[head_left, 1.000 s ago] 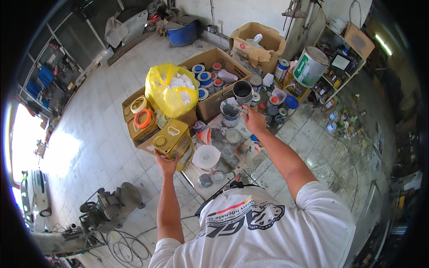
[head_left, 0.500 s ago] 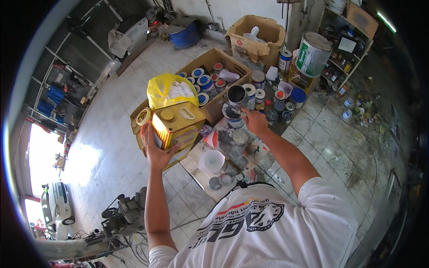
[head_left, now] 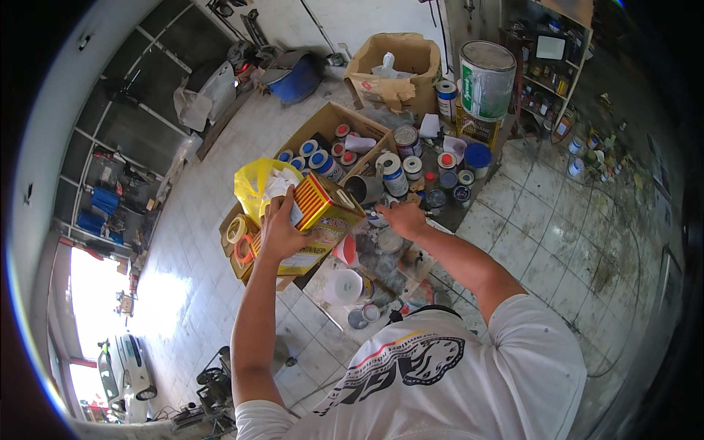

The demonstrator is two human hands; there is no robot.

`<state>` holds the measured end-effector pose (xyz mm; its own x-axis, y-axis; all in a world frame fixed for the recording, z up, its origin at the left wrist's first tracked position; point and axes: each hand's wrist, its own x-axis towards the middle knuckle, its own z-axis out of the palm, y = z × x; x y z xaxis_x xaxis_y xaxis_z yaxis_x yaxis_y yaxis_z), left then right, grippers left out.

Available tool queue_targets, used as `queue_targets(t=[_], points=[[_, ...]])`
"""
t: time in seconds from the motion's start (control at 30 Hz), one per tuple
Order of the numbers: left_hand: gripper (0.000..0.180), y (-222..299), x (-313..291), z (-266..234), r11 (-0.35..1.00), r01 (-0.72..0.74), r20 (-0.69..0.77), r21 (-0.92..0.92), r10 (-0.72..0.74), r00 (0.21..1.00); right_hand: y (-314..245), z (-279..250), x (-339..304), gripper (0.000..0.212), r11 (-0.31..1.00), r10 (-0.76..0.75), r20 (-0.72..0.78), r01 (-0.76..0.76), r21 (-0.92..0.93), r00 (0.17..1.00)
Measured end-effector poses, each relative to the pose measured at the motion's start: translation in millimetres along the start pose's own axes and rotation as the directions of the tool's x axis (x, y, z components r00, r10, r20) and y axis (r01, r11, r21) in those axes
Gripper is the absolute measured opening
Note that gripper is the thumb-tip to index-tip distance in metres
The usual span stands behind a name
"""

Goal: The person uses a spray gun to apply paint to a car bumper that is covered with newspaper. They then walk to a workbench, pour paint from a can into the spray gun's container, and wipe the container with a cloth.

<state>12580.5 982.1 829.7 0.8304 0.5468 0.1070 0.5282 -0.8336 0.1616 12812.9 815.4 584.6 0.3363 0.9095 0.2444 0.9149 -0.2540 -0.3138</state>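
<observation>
My left hand point(head_left: 282, 229) grips a yellow rectangular metal tin point(head_left: 319, 238) by its upper left side. The tin is tilted right, its top edge close to a dark grey cup point(head_left: 362, 189). That cup leans with its mouth toward the tin and appears to belong to a spray gun, mostly hidden. My right hand point(head_left: 403, 219) is closed around the gun's metal part point(head_left: 376, 217), just below the cup. Whether liquid is flowing cannot be made out. Below the hands are an orange-and-white cup point(head_left: 345, 250) and a translucent plastic cup point(head_left: 343, 287).
Paint cans fill an open cardboard box point(head_left: 331, 121) beyond the tin. A yellow plastic bag point(head_left: 251, 187) and tape rolls point(head_left: 237, 229) lie left of it. A large green-and-silver can point(head_left: 486, 82) stands at the far right, beside a torn cardboard carton point(head_left: 394, 73). More cans crowd the bench.
My left hand has tipped the tin over to the right, toward the cup. My right hand has lowered slightly left, and the cup has gone from upright to leaning toward the tin.
</observation>
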Motion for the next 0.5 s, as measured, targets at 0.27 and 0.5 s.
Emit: queue_targets(t=[0.27, 0.5], points=[[0.125, 15.6, 14.6, 6.0, 1.0, 0.01, -0.013, -0.026, -0.01, 1.0, 5.4, -10.8, -3.4, 0.043, 0.997, 0.039, 0.09, -0.044, 0.057, 0.995], [0.124, 12.5, -2.5, 11.2, 0.997, 0.055, -0.04, -0.047, -0.057, 0.998, -9.9, -22.4, -6.8, 0.039, 0.993, 0.064, 0.069, -0.07, 0.096, 0.996]])
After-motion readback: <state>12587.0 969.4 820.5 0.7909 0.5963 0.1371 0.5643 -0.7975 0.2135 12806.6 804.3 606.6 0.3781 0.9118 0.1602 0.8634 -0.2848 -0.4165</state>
